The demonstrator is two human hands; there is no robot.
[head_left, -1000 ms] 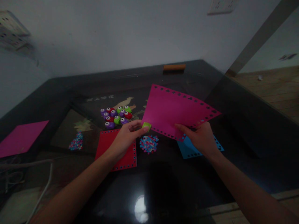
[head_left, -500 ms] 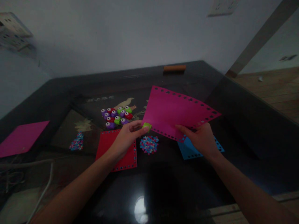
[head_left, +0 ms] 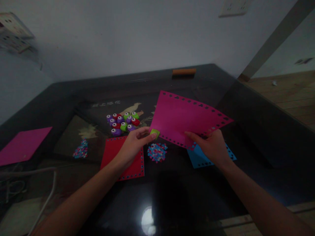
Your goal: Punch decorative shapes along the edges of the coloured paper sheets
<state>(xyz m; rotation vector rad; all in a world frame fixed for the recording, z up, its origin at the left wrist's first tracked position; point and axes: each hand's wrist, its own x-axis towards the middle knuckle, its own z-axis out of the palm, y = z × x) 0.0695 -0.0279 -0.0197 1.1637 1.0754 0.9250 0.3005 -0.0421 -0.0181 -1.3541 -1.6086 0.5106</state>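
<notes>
A pink paper sheet (head_left: pixel 179 118) is held up over the table, tilted, with shaped holes along its edges. My left hand (head_left: pixel 135 141) is closed on a small green craft punch (head_left: pixel 155 133), its thumb pressed on it at the sheet's lower left corner. My right hand (head_left: pixel 214 147) pinches the sheet's lower right edge, thumb on top. Below the sheet lies a pile of blue, white and pink paper cut-outs (head_left: pixel 157 152). A red sheet (head_left: pixel 133 165) with a punched border lies partly under my left forearm. My right hand partly covers a blue sheet (head_left: pixel 199 157).
Several purple, red and green punches with eyes (head_left: pixel 123 123) stand behind the red sheet. Another heap of cut-outs (head_left: pixel 81 149) and a second pink sheet (head_left: pixel 24 146) lie left. An orange-brown roll (head_left: pixel 184 71) rests near the wall. A white cable (head_left: pixel 52 186) runs along the left.
</notes>
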